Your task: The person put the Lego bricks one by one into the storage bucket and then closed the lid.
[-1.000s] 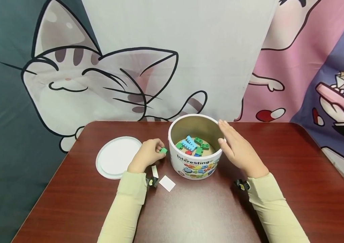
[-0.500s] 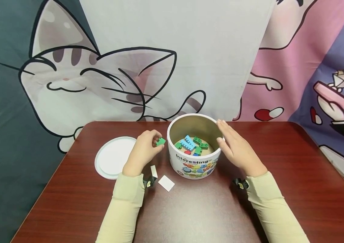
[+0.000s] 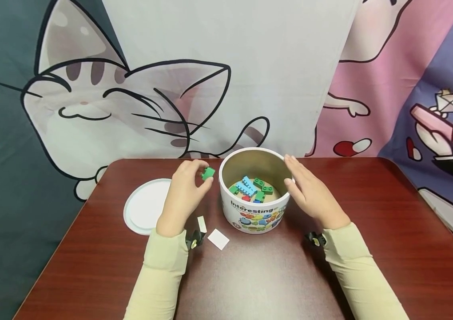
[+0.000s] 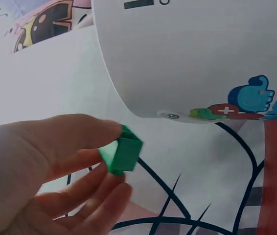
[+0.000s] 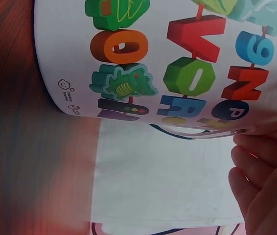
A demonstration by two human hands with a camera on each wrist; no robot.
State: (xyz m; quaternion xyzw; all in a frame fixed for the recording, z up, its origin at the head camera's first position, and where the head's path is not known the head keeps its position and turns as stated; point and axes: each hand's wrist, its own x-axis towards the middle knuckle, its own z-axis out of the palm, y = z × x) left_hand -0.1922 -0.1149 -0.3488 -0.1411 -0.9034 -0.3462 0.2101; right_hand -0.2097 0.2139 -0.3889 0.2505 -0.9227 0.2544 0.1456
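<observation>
At the left of the reddish-brown tabletop (image 3: 82, 266), a round white lid (image 3: 142, 209) lies flat near nine o'clock of the white bucket (image 3: 256, 226), twelve being toward the printed backdrop (image 3: 286, 89). Next comes the left hand (image 3: 182, 195), its thumb and fingers pinching a green brick (image 3: 208, 173); the brick is off the tabletop, just outside the bucket between nine and ten o'clock and apart from its wall. A small pale piece (image 3: 202, 224) lies at about eight o'clock, beside the left wrist, and a square white card (image 3: 218, 239) between seven and eight. Inside the bucket, one green block (image 3: 233, 190) lies toward nine, light-blue toothed pieces (image 3: 246, 186) near the middle, a red piece (image 3: 246, 198) toward seven, a blue piece (image 3: 257, 202) toward six, and more green blocks (image 3: 267, 190) from one round to five. At three o'clock the right hand (image 3: 310, 191) rests against the bucket's rim, fingers nearly straight and close together, thumb spread away from them.
</observation>
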